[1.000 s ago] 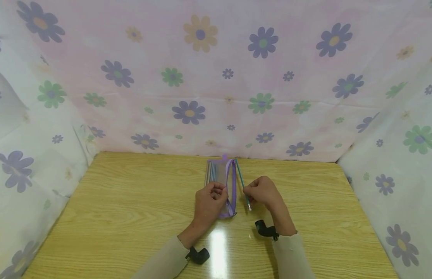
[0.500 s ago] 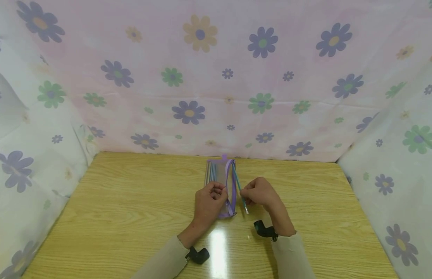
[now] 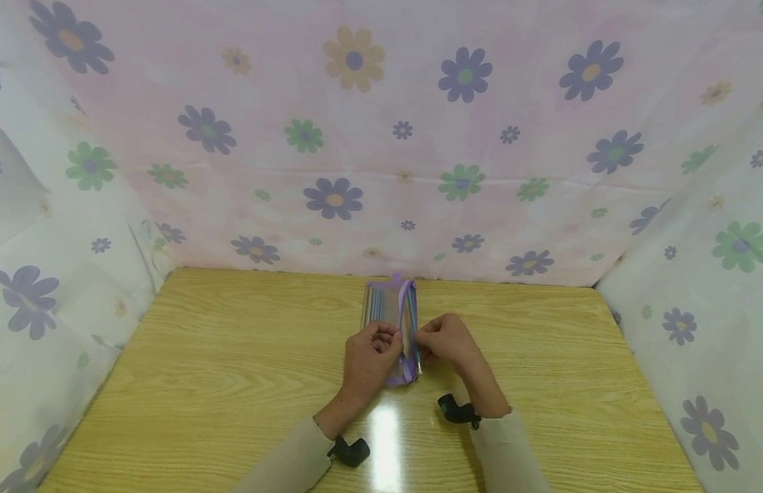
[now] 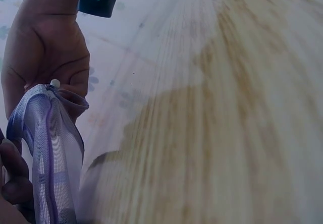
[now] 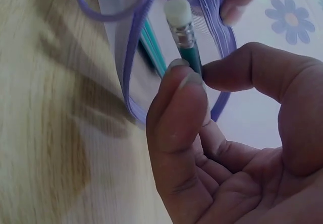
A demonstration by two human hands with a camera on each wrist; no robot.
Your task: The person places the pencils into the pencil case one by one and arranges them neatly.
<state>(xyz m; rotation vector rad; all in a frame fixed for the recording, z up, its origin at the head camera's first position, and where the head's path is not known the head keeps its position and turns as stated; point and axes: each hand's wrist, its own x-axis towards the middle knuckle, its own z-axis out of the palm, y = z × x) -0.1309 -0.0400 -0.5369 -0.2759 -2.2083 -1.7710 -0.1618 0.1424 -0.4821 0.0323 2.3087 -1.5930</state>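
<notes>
A purple-edged mesh pencil case (image 3: 390,305) lies at the table's middle, its zipped mouth spread apart on the right side. Several pencils (image 3: 375,305) show through the mesh on its left. My left hand (image 3: 371,356) pinches the near edge of the mouth. A green pencil (image 5: 189,52) with a white eraser and metal band is pinched between thumb and fingers of my right hand (image 3: 447,342). In the right wrist view its eraser end stands at the case's mouth, with other green pencils (image 5: 151,45) visible inside. The left wrist view shows the mesh case (image 4: 55,153) beside the left fingers.
The wood-grain table (image 3: 233,356) extends on both sides of the case. A flowered cloth (image 3: 381,157) hangs along the back and sides. Black wrist cameras (image 3: 350,452) are strapped at both cuffs.
My right hand has moved left with the green pencil, from beside the case to its mouth, and the pencil's far part is now within it. The left hand stays in place.
</notes>
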